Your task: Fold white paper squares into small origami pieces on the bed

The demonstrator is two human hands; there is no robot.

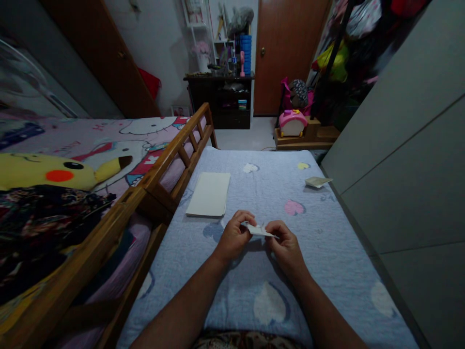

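A small piece of folded white paper (258, 230) is held up between my two hands, just above the bed. My left hand (237, 233) pinches its left end between thumb and fingers. At the right end, my right hand (285, 245) grips it the same way. Beyond my left hand lies a stack of white paper sheets (209, 194), flat on the bedspread. Off to the far right, near the bed's edge, rests another folded paper piece (317, 182). The finer folds of the held paper are too small to make out.
A blue bedspread (272, 179) with heart prints covers the bed. Along the left runs a wooden rail (174, 150), with a yellow plush toy (47, 172) on the bed behind it. Pale cabinet doors (395, 140) stand close on the right. A dark cabinet (220, 104) is at the back.
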